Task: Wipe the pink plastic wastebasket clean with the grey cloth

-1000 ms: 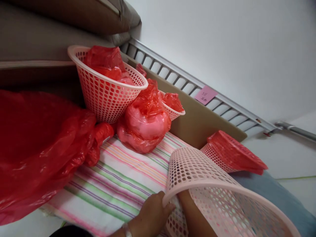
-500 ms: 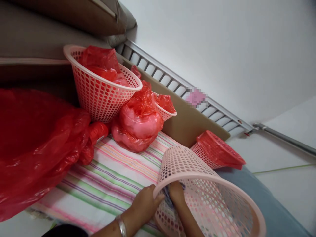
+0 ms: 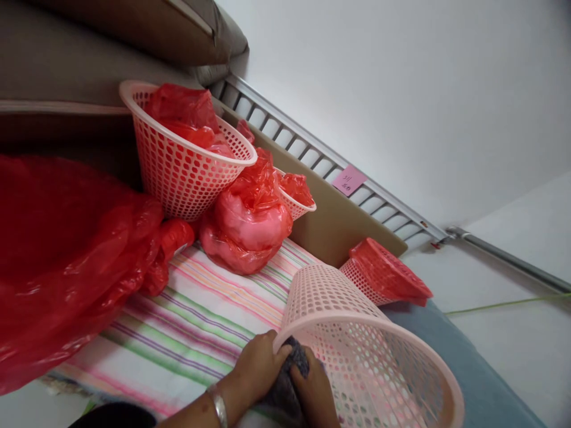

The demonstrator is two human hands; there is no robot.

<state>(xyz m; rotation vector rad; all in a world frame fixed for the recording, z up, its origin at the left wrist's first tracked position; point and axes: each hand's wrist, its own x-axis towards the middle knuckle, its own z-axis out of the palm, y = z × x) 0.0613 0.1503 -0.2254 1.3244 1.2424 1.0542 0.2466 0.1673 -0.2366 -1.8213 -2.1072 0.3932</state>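
On my feed, a big red bag [image 3: 71, 279] fills the left side; next comes a white-pink basket [image 3: 182, 172] holding red plastic, then a bulging red bag [image 3: 254, 226] on the striped sheet [image 3: 209, 333]. My left hand [image 3: 256, 365] has its fingers curled on the rim of the tipped pale basket [image 3: 332, 291]. At its mouth, a dark cloth [image 3: 283, 395] is pinched by my right hand [image 3: 316, 383]'s fingers. Farther right sits a red-covered basket [image 3: 363, 282].

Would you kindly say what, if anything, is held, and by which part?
The left hand holds the nearest pink basket by its rim; the right hand grips the dark cloth by its bunched top.
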